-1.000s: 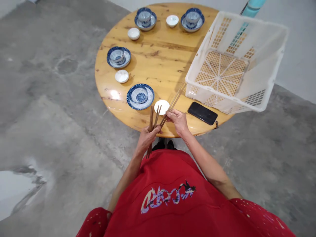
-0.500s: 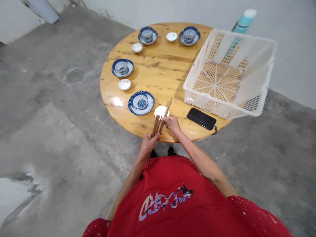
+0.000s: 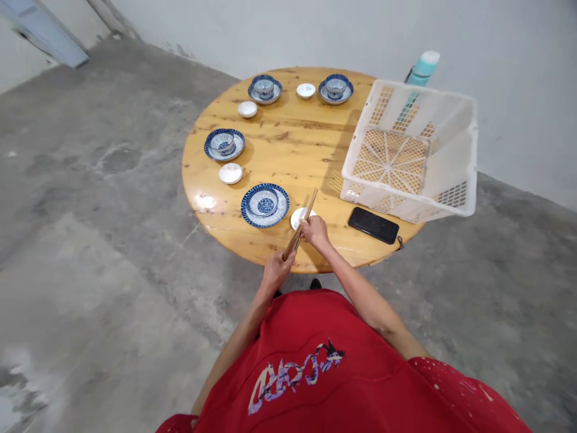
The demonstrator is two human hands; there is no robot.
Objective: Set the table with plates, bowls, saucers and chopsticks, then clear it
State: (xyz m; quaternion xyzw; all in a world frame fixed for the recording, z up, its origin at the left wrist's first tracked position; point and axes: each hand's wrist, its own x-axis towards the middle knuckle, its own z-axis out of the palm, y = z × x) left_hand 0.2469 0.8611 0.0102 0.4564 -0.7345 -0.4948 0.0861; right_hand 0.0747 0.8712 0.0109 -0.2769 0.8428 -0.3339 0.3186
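We note a bundle of wooden chopsticks [image 3: 309,207] held across both hands, above the bench [image 3: 288,144]. The left hand [image 3: 276,270] has its fingers [image 3: 288,257] pinched on the lower end; the right hand [image 3: 315,233] has its fingers [image 3: 308,225] pressed together around the middle. The step in hand is squaring the bundle. A white saucer [image 3: 296,219] lies just under the right fingers, a blue-and-white plate [image 3: 278,215] left of them, and a black smartphone [image 3: 373,225] to their right.

saucer [image 3: 295,220] ahead, plate [image 3: 280,211] left, phone [image 3: 373,225] right
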